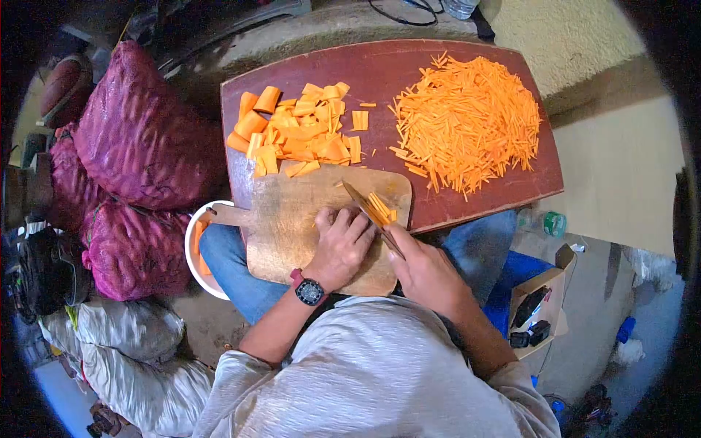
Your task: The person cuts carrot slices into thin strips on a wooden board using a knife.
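My right hand is wrapped round the handle of a knife, whose blade lies slanted over the wooden cutting board. Just right of the blade are a few cut carrot strips. My left hand rests on the board left of the blade, its fingers curled and pressed together; whatever is under the fingertips is hidden. Beyond the board, carrot slices and chunks lie on the red table. A large heap of shredded carrot covers the table's right part.
Pink mesh sacks stand at the left, with white sacks below them. A white bucket holding carrot pieces is by my left knee. An open cardboard box with dark items sits at the right, near a plastic bottle.
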The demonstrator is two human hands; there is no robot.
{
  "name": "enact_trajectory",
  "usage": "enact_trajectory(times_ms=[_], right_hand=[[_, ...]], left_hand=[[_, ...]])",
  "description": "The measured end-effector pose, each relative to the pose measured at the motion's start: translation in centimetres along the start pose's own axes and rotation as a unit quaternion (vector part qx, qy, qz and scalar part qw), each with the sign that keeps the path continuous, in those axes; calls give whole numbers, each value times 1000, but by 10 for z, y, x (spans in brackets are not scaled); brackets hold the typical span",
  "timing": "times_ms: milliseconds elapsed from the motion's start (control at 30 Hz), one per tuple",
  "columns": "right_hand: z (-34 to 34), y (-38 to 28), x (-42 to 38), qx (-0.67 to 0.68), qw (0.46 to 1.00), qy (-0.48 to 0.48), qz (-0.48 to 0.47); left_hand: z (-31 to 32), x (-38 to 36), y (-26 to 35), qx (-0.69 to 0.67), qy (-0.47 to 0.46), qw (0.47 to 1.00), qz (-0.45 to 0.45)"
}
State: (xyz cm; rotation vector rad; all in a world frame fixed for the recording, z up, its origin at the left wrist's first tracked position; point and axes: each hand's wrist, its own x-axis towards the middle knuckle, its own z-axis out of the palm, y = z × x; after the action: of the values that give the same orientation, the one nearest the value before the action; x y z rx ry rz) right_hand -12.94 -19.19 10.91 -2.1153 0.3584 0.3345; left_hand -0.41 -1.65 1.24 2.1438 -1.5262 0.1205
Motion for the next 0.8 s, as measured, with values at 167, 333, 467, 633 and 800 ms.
enact_trajectory(times_ms=[167, 333, 467, 633, 800], right_hand=[[-8, -2, -25, -21, 999, -17, 22], [4, 10, -8, -2, 1000, 17, -11], [-4, 4, -19, 3, 1000, 14, -6], [1, 7, -18, 17, 1000, -2, 25], [-4, 6, -13, -4, 1000, 10, -22]], left_hand=[[2, -3, -1, 10, 3, 1000, 3], [0, -2, 1, 4, 0, 1000, 1], [-1, -1, 0, 15, -5, 1000, 9], [4, -3, 0, 22, 17, 1000, 2], [1, -1, -1, 26, 19, 999, 12]])
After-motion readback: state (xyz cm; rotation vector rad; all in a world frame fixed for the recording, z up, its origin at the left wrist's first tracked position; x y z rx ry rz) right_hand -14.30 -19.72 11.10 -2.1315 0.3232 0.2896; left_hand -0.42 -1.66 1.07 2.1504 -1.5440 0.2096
